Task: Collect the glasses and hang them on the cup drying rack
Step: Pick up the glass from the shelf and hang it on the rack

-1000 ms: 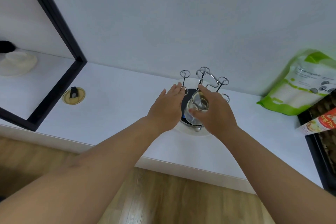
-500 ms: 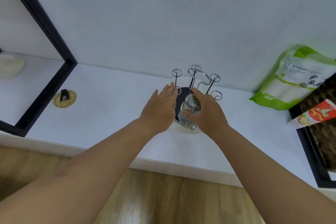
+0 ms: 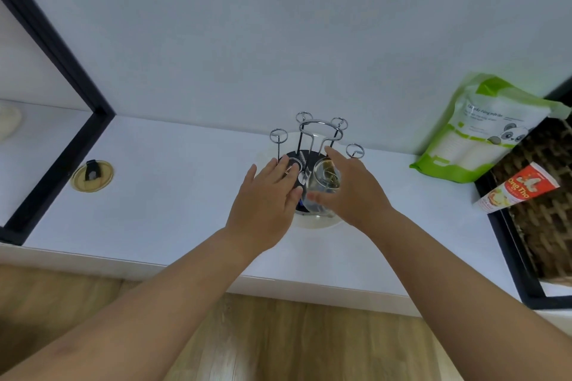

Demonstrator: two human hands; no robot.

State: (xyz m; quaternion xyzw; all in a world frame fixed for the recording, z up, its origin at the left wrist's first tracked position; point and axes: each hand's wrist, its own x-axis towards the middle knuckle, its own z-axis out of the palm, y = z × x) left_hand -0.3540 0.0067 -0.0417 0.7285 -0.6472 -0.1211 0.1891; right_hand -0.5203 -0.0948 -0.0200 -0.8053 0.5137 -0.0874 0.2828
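Observation:
A chrome cup drying rack [image 3: 320,133] with ring-topped prongs stands on a round white base against the wall. A clear glass [image 3: 323,185] sits upside down over one of its front prongs. My right hand [image 3: 353,192] holds the glass from the right, thumb across its lower part. My left hand [image 3: 266,195] lies flat with straight fingers beside the rack's left front prongs, touching the base area. The rack's base is mostly hidden by both hands.
A green and white pouch [image 3: 483,130] leans on the wall at the right. A wicker tray [image 3: 544,210] with a red packet [image 3: 520,192] sits at the far right. A yellow lid [image 3: 92,177] lies left on the white counter [image 3: 173,195], beside a black frame [image 3: 62,145].
My right hand has lowered the glass a little onto the front prong. My left hand stays by the rack. The view has shifted slightly.

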